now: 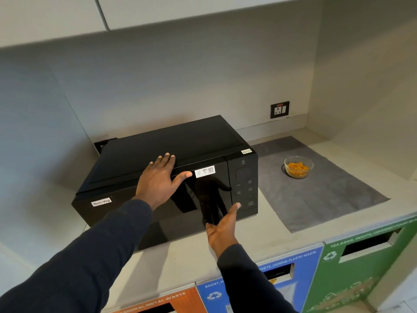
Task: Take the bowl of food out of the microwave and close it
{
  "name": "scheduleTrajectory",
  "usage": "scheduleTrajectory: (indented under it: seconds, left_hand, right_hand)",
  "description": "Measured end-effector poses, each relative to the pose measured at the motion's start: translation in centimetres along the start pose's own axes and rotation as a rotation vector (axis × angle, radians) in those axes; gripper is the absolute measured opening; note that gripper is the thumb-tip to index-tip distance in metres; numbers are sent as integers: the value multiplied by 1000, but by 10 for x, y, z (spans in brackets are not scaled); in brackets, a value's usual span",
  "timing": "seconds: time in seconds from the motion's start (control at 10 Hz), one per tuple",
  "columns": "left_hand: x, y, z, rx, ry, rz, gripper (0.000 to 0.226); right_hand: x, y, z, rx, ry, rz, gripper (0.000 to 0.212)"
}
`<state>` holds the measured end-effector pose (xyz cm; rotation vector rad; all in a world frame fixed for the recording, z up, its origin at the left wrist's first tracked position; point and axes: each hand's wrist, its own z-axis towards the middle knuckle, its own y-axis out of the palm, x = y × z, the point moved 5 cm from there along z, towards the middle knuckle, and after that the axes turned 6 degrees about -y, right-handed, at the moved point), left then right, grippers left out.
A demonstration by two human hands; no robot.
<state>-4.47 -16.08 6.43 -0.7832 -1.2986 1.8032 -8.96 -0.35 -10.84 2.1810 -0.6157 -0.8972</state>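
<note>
**Bowl out, door looks shut — task about done**

Glass bowl of food (298, 166) sits on the grey mat (316, 190) to the right of the microwave (167, 177), well apart from it, upright, w/ orange-yellow food inside. So the take-out part is done, as far as the view shows.

Microwave door (158, 213) appears flush w/ the control panel (244, 186); no gap or lit cavity visible, so I judge it closed or at the very end of closing. Can't confirm the latch has caught.

Left hand (158, 179): grip flat & spread, palm on the door's top edge where it meets the top of the microwave, holding nothing. Right hand (222, 231): fingers straight, open, holding nothing, fingertips at the door's right edge by the panel; touching or just off it, can't tell.

Left to do, prob.: a last press if the latch isn't in, then hands off. Microwave & mat rest on the pale desk (185, 263), above the labelled recycling bins (259, 281).
</note>
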Motion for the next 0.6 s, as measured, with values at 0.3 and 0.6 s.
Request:
scheduleTrajectory:
  seconds: [0.3, 0.6]
  left_hand:
    - [2, 3, -3, 6, 11, 35, 95]
    - [21, 17, -70, 197, 13, -115, 86]
  right_hand:
    - [-1, -8, 6, -68, 27, -167, 96]
    - [-17, -43, 4, -60, -315, -868, 56]
